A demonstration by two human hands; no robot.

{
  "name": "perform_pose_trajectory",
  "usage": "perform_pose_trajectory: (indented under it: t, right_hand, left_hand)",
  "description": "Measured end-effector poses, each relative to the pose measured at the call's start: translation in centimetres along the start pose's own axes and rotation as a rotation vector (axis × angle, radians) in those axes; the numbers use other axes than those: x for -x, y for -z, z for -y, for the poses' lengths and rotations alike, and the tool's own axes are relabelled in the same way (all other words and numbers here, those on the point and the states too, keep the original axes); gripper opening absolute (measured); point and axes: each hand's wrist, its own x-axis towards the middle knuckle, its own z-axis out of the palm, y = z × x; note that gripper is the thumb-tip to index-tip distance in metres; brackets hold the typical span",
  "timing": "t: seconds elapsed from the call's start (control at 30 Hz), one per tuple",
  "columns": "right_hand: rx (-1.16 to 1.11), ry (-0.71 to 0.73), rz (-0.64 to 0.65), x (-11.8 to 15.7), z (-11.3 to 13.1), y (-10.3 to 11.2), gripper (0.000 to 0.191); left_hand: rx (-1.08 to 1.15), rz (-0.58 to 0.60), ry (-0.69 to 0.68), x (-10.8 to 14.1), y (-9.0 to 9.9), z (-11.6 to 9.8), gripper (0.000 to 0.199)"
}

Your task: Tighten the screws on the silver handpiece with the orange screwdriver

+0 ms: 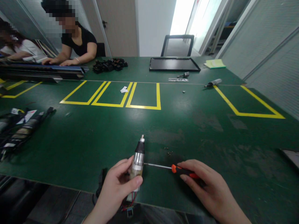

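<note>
My left hand is wrapped round an electric screwdriver, a metal cylinder with a black collar and silver nose pointing away from me. Its rear end is uncovered, with red wires and a small part hanging below the table edge. In my right hand is a hand screwdriver with a black and orange handle. Its shaft points left, and the tip meets the side of the metal body. Whether the tip sits in a screw cannot be made out. Several small screws lie on the green table just beyond.
More electric screwdrivers with cords lie at left, and another metal tool at far right. Yellow tape marks the table. Farther back are a black-framed panel, a black heap of parts and two seated people.
</note>
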Motion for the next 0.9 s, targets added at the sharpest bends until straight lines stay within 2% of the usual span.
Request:
perform_pose_trajectory:
  t: [0.4,0.57,0.9]
  right_hand:
    - [0.020,0.106,-0.094,0.04,-0.39,0.13,0.023]
    - [0.105,0.084,-0.146,0.28,-0.61,-0.14,0.030]
    - [0.031,0.047,-0.003,0.00,-0.85,-0.15,0.026]
  left_hand:
    - [0.011,0.002,0.007,-0.12,-0.02,0.01,0.041]
    - [0.016,0.010,0.016,-0.07,-0.05,-0.19,0.041]
    - [0.005,0.010,0.002,0.02,-0.01,0.17,0.041]
